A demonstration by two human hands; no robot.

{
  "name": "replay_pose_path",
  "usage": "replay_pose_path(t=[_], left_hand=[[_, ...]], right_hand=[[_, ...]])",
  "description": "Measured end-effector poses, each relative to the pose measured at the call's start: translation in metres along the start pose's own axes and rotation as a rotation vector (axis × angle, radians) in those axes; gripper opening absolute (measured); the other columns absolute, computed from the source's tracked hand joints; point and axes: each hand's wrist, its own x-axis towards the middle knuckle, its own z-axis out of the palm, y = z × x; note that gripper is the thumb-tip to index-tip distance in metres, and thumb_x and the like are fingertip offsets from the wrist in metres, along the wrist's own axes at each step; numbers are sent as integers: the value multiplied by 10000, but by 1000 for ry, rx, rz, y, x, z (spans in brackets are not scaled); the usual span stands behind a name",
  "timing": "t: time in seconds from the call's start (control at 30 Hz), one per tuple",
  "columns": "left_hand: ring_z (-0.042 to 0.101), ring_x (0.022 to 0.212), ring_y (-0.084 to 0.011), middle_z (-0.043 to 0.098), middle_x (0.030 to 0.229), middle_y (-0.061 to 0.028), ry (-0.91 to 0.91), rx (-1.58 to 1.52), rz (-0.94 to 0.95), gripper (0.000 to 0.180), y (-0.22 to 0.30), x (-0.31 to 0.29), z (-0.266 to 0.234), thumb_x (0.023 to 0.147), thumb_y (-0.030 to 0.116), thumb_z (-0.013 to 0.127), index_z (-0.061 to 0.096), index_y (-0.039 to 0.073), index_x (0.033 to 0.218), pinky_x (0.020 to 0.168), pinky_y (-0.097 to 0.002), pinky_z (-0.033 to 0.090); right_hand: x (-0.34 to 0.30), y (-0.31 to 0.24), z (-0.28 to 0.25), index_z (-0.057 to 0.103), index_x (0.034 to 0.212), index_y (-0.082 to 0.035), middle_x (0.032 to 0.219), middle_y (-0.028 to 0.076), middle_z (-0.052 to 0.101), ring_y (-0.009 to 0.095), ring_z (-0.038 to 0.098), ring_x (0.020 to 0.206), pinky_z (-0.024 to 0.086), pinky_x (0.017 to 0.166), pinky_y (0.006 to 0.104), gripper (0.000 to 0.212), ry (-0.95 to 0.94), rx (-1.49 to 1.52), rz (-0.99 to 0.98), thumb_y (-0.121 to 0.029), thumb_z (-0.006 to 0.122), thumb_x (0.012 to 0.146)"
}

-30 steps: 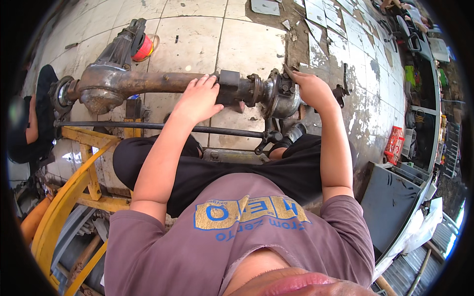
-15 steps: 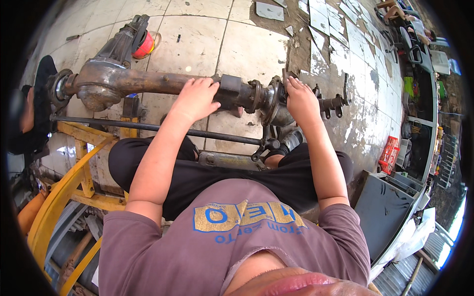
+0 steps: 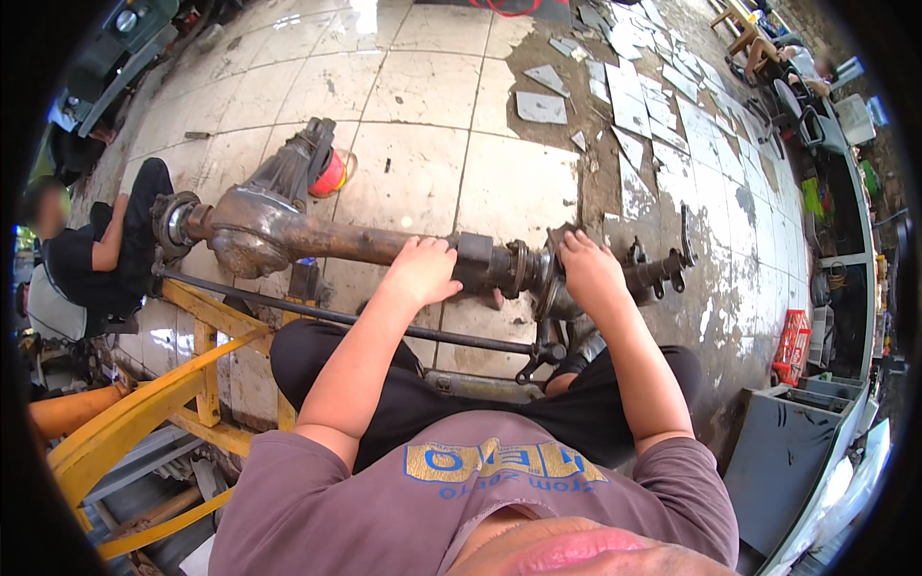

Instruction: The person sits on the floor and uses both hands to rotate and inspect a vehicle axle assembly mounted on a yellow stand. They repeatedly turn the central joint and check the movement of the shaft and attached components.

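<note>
A rusty vehicle axle (image 3: pixel 346 241) with a bulging differential housing (image 3: pixel 252 226) lies crosswise in front of me. My left hand (image 3: pixel 420 272) lies over its tube, left of a dark square block (image 3: pixel 473 252), with the fingers flat and the thumb apart. My right hand (image 3: pixel 591 269) is curled over the steering knuckle (image 3: pixel 554 293) at the right end, beside a small brown plate (image 3: pixel 562 233). What its fingertips touch is partly hidden. Nearer to me, a long dark rod (image 3: pixel 413 329) runs along the axle and ends in a joint at the right.
Yellow metal frame (image 3: pixel 206 370) stands at my left, near a seated person in dark clothes (image 3: pixel 106 245). A red container (image 3: pixel 329 175) sits behind the differential. Broken tiles (image 3: pixel 543 106) lie farther off. At right are a red crate (image 3: pixel 792 346) and a grey metal cabinet (image 3: pixel 783 451).
The view has shifted, so the axle and both hands appear lower and farther right, and more of the seated person shows. Both hands keep about the same places on the axle.
</note>
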Motion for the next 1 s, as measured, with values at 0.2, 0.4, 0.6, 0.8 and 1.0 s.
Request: replay_pose_path(t=[0.2, 0.4, 0.6, 0.8, 1.0], left_hand=[[511, 1465, -329, 563, 1526, -167, 65, -45, 42, 689, 7, -3, -10, 954, 415, 775, 570, 59, 1507, 1261, -489, 370], [380, 1576, -362, 430, 1668, -201, 230, -57, 167, 820, 7, 22, 11, 964, 421, 778, 445, 69, 1625, 1302, -518, 307], [356, 1596, -341, 446, 1663, -166, 332, -100, 197, 787, 16, 34, 28, 975, 430, 765, 466, 71, 1607, 1314, -543, 271], [360, 1580, -316, 433, 1658, -131, 208, -97, 86, 820, 23, 30, 29, 934, 437, 806, 481, 67, 1589, 1305, -533, 284], [464, 1480, -306, 527, 1534, -141, 217, 3, 47, 938, 29, 48, 35, 878, 446, 852, 426, 75, 1627, 1266, -547, 328]], right_hand=[[-18, 5, -4, 628, 1473, -58, 1652, 116, 530, 267, 477, 1548, 439, 1209, 580, 473, -35, 171, 69, -114, 545, 1010], [-14, 6, 13, 585, 1518, -41, 1660, 125, 518, 274, 475, 1548, 430, 1214, 585, 501, 81, 122, 59, -266, 581, 1070], [-9, 12, 30, 636, 1476, -52, 1612, 115, 574, 260, 505, 1525, 462, 1178, 572, 545, 196, 138, 77, -387, 642, 1046], [0, 16, 38, 708, 1403, -97, 1509, 83, 670, 240, 589, 1447, 503, 1144, 519, 438, 359, 265, 73, -338, 643, 1043], [-4, 16, 37, 755, 1294, -82, 1466, 98, 699, 243, 629, 1396, 510, 1131, 530, 361, 387, 216, 65, -311, 641, 1039]])
